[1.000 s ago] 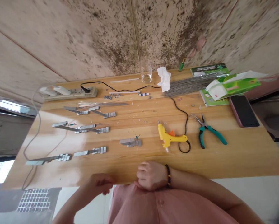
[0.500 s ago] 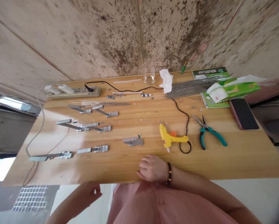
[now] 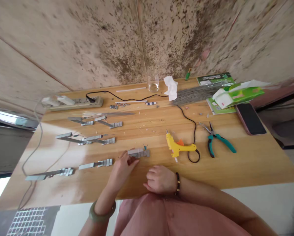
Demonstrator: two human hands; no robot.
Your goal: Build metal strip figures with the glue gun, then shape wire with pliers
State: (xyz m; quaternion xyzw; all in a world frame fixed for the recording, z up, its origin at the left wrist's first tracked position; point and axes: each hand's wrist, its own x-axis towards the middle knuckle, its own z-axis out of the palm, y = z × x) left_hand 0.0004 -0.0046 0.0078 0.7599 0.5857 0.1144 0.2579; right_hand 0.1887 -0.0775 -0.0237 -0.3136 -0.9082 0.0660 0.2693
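Observation:
My left hand [image 3: 122, 167], a green bangle on its wrist, reaches over the table. Its thumb and fingers close around the left end of a small grey jointed piece [image 3: 142, 153] made of flat blocks, with a bit of teal on top. The piece lies on the wood; the fingertips are partly hidden behind it. My right hand [image 3: 161, 179] rests near the front edge with its fingers curled in and nothing seen in them. A yellow hot glue gun [image 3: 177, 146] lies just beyond it.
Several similar grey jointed pieces [image 3: 89, 165] lie to the left. Pliers [image 3: 215, 139] with teal handles and a phone [image 3: 251, 118] are on the right. Behind stand a power strip [image 3: 74, 104], a glass [image 3: 153, 86], a bundle of thin wires [image 3: 197, 94] and a green tissue pack [image 3: 247, 95].
My left hand has come up from below the table's front edge to the grey jointed piece and closed on its left end. My right hand stays in place. The view has shifted slightly.

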